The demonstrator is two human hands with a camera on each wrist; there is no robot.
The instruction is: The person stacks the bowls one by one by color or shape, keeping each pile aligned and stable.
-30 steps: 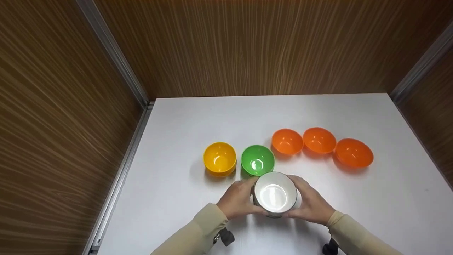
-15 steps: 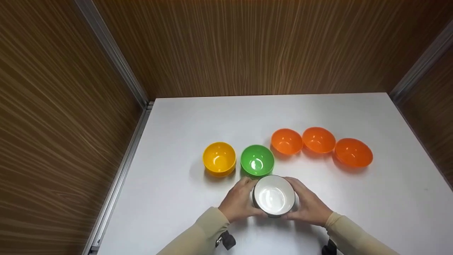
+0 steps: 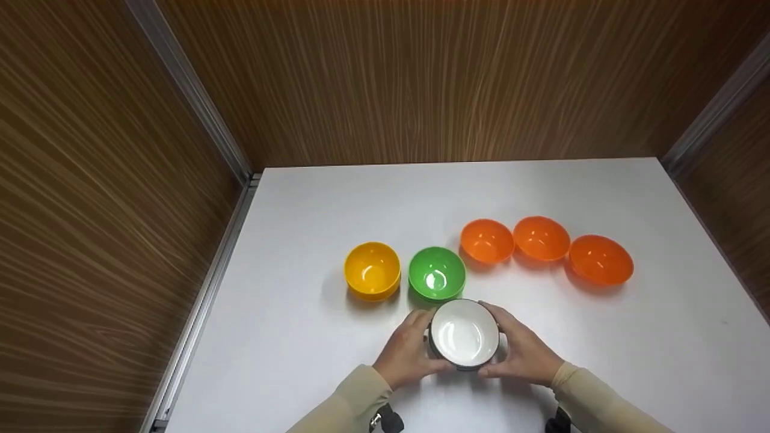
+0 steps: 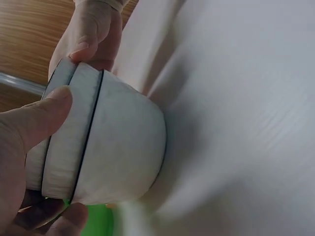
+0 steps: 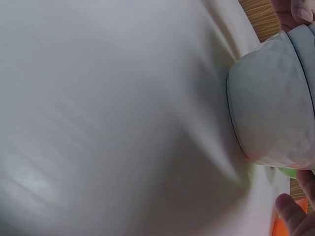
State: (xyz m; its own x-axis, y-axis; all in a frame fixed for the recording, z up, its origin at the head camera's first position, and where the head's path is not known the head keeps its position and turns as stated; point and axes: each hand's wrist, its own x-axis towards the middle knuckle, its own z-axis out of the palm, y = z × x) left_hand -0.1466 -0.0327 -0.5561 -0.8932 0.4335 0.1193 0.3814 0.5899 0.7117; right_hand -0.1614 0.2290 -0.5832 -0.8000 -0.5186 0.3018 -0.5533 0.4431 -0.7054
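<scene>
Both hands surround a stack of white bowls with dark rims (image 3: 465, 334), nested upright just in front of the green bowls (image 3: 437, 273). My left hand (image 3: 409, 350) holds its left side, and the left wrist view shows the thumb on the upper part of the stack (image 4: 123, 142), fingers below in that picture. My right hand (image 3: 524, 350) grips the right side, with fingers near the rim and thumb at the front. In the right wrist view, the stack's base (image 5: 236, 110) is close to the table; whether they touch I cannot tell.
Yellow bowls (image 3: 372, 270) stand left of the green ones. Three orange bowls (image 3: 487, 240), (image 3: 541, 239), (image 3: 600, 260) form a row at the right. Wood-grain panels (image 3: 421, 84) enclose the white table (image 3: 289, 240) behind and at the sides.
The white stack has come down and slightly towards the front edge, its rim looking smaller. Both hands have moved with it, staying around it. The other bowls have stayed put.
</scene>
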